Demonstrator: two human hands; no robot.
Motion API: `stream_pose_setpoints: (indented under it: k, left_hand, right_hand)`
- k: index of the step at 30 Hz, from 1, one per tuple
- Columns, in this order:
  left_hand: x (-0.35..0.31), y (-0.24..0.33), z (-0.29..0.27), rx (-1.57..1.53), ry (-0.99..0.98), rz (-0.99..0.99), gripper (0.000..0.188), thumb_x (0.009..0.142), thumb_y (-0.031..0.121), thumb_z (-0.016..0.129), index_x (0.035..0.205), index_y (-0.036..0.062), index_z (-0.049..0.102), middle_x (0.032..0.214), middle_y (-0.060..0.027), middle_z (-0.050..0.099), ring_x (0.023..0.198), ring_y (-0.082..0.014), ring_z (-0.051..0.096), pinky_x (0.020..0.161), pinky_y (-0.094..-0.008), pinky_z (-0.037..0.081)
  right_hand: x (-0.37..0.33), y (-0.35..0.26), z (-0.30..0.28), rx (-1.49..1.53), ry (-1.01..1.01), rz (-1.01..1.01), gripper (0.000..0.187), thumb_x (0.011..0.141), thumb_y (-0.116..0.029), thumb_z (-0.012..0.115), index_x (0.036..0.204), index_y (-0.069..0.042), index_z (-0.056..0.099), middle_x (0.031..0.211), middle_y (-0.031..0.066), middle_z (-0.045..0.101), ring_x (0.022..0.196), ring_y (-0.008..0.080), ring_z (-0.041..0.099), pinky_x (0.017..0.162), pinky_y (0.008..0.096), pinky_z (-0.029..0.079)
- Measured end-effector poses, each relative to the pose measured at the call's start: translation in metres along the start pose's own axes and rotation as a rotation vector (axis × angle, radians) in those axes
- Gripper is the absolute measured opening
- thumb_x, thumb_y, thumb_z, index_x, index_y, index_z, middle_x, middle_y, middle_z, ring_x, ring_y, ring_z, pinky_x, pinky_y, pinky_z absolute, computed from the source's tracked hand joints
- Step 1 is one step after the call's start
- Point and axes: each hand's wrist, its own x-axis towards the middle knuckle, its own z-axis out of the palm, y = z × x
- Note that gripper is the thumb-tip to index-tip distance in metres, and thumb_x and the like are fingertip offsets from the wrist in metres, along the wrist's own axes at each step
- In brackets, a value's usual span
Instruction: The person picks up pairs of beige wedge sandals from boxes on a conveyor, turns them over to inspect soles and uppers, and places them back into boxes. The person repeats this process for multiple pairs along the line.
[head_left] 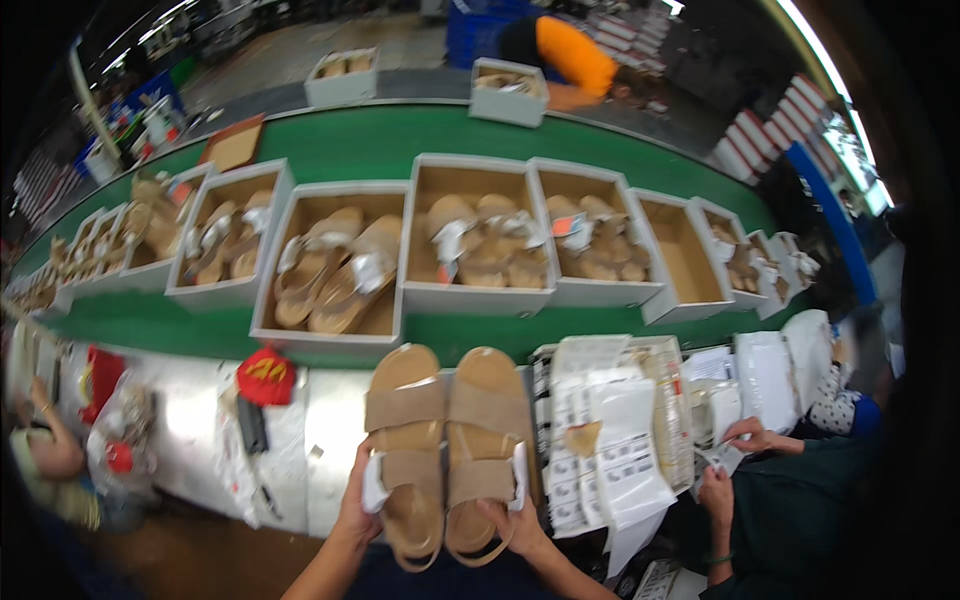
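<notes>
I hold a pair of tan sandals side by side, soles facing away and footbeds toward me. My left hand (pixel 357 500) grips the outer edge of the left sandal (pixel 404 408), its fingers partly hidden. My right hand (pixel 520 528) is closed on the right sandal (pixel 485 400), with the thumb near the strap at its heel end. White paper wrapping (pixel 374 484) sticks out by the straps on both outer sides. Just beyond the sandals stands an open shoe box (pixel 340 335) with another tan pair in it.
Several open boxes line the green conveyor (pixel 350 140); one box (pixel 683 250) holds no shoes. Label sheets (pixel 625 450) lie to my right, beside a co-worker's hands (pixel 745 440). A red cap-like item (pixel 266 376) lies left. Across the belt bends a person in orange (pixel 575 55).
</notes>
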Motion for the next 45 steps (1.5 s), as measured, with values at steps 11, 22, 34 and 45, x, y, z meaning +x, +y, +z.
stream_pose_setpoints:
  k: [11,22,34,45]
  left_hand:
    - [0.083,-0.012,0.079,-0.076,-0.137,-0.124,0.067,0.095,0.06,0.038,0.14,0.0101,0.042,0.13,-0.0149,0.054,0.116,-0.0328,0.056,0.096,-0.0459,0.049]
    - [0.1,0.004,0.103,-0.158,-0.19,-0.318,0.063,0.091,0.056,0.047,0.133,0.0095,0.049,0.126,-0.0155,0.057,0.114,-0.0332,0.056,0.095,-0.0448,0.049]
    - [0.106,0.029,0.191,-0.397,-0.849,-0.813,0.057,0.089,0.045,0.058,0.132,0.0083,0.051,0.12,-0.017,0.06,0.106,-0.031,0.059,0.09,-0.0406,0.049]
    - [0.065,-0.019,-0.01,1.207,-0.016,0.434,0.047,0.094,0.013,0.054,0.137,-0.0004,0.044,0.127,-0.0172,0.056,0.099,-0.0223,0.058,0.087,-0.0345,0.049]
  right_hand:
    - [0.247,-0.125,-0.394,-0.744,0.948,-0.349,0.061,0.092,-0.022,0.056,0.147,-0.007,0.033,0.125,0.0261,0.056,0.113,0.0382,0.056,0.098,0.0392,0.042]
    - [0.302,-0.116,-0.39,-1.443,0.68,-0.236,0.05,0.079,-0.004,0.057,0.129,-0.003,0.052,0.126,0.0259,0.054,0.119,0.0444,0.049,0.102,0.0481,0.04]
    - [0.215,-0.118,-0.185,-1.24,0.38,-1.32,0.038,0.083,-0.026,0.071,0.116,-0.015,0.054,0.123,0.0145,0.057,0.114,0.0369,0.056,0.095,0.0519,0.049]
    - [0.332,-0.122,-0.372,-1.171,0.977,-0.179,0.069,0.086,-0.038,0.066,0.138,0.002,0.043,0.12,0.0273,0.057,0.119,0.0429,0.047,0.101,0.0472,0.038]
